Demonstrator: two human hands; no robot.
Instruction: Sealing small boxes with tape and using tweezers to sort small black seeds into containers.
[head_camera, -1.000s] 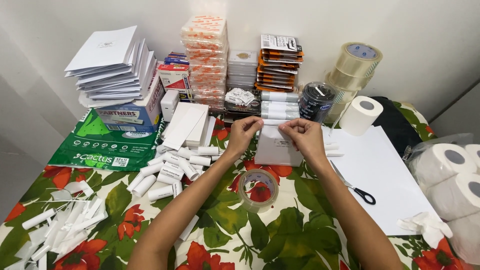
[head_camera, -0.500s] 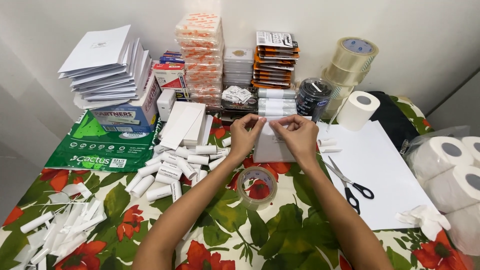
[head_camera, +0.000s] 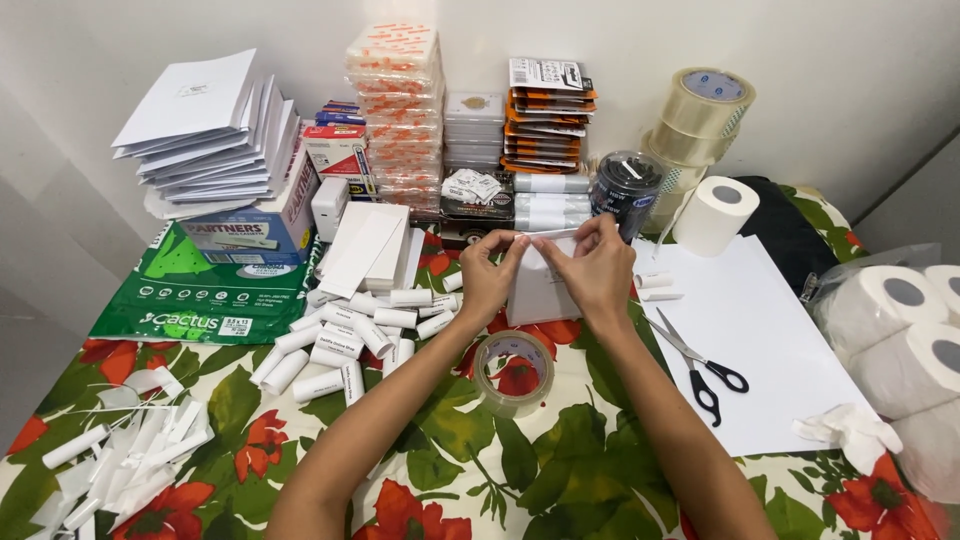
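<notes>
Above the tape roll (head_camera: 514, 366), both hands' fingers (head_camera: 505, 252) pinch a white packet (head_camera: 540, 290).

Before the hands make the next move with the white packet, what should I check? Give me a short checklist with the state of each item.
1. Both hands on packet: left hand and right hand pinch its top edge: ok.
2. Packet sealed: cannot tell.
3. Tape ring close, in front of the hands: ok.
4. Scissors beside the right hand, blades apart: not ok.
5. Small rolls apart from the packet: ok.
</notes>
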